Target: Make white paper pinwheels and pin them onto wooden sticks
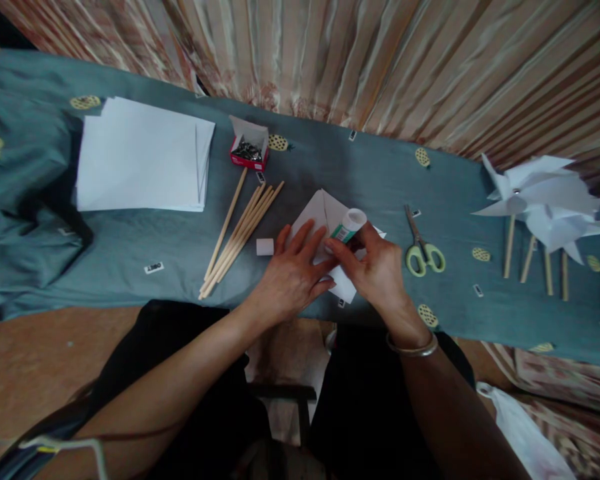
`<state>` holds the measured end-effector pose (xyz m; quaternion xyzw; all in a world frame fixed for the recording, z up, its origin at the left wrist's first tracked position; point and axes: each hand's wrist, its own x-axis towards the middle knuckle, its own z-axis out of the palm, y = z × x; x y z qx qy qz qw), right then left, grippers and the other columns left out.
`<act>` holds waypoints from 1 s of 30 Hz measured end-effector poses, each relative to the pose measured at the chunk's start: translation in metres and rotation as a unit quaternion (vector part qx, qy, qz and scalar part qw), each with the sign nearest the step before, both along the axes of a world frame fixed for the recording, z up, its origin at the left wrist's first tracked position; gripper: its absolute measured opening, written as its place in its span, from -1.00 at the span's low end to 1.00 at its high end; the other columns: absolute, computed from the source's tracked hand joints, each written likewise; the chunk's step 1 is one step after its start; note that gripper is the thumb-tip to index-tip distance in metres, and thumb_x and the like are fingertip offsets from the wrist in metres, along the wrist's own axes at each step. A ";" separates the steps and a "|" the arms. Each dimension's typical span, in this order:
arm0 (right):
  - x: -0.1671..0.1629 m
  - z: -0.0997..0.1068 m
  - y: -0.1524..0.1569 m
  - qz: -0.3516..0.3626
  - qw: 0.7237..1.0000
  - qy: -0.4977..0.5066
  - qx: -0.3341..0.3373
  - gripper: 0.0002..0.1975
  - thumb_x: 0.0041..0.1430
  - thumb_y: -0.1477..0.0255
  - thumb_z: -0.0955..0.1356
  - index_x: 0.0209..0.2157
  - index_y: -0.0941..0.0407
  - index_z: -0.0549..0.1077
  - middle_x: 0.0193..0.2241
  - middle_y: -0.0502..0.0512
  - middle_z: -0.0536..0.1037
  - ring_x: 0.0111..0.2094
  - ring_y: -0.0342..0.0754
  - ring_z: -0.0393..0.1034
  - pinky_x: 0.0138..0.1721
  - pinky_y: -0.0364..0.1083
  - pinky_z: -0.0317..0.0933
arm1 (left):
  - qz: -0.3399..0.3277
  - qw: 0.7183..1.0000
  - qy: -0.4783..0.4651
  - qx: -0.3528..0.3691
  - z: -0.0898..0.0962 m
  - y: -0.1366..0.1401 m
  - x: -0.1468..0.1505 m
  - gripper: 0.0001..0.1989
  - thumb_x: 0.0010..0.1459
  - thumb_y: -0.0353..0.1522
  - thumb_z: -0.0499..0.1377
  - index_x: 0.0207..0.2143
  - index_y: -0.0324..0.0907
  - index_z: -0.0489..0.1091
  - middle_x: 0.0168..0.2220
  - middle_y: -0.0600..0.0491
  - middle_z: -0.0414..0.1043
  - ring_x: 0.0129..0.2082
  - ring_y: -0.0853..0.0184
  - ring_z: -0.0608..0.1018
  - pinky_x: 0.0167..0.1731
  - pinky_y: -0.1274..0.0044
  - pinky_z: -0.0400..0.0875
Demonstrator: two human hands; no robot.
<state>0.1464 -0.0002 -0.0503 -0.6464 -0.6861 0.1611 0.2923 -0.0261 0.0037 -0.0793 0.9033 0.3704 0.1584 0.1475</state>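
Note:
A white piece of paper [323, 208] with a crease and cut edges lies on the cloth in front of me. My left hand [300, 267] rests flat on it with fingers spread. My right hand [375, 263] grips a white and green glue stick [348, 225], tilted, its lower end down at the paper. Where the glue meets the paper is hidden by my fingers. A small white cap [265, 247] lies just left of my left fingertips. Green-handled scissors [422, 250] lie to the right of my right hand.
Several wooden sticks [245, 233] lie left of the cap. Behind them stands an open red box [249, 152] of small metal pieces. A stack of white paper [143, 157] lies at left, and paper pinwheels on sticks [547, 193] at right. A pleated curtain [355, 60] borders the far edge.

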 end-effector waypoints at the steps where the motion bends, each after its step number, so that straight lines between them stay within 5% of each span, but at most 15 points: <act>1: 0.000 0.000 0.000 -0.001 1.000 0.001 0.001 -0.73 0.18 0.12 0.35 -0.36 0.04 0.36 -0.54 -0.02 0.53 -0.48 -0.05 0.45 -0.42 -0.09 0.27 | 0.001 1.000 0.002 -0.001 0.000 0.000 0.000 -0.60 0.23 -0.14 0.15 0.09 0.01 0.39 0.33 -0.10 0.10 0.35 -0.08 0.08 0.25 -0.02 -0.06; 30: 0.006 0.000 -0.002 -0.026 0.999 -0.019 0.018 -0.69 0.19 0.10 0.33 -0.36 0.07 0.38 -0.57 -0.03 0.51 -0.53 -0.07 0.43 -0.44 -0.11 0.27 | 0.001 1.000 0.002 0.015 -0.003 0.000 0.000 -0.54 0.22 -0.11 0.14 0.15 0.04 0.34 0.34 -0.10 0.10 0.36 -0.07 0.07 0.25 -0.04 -0.04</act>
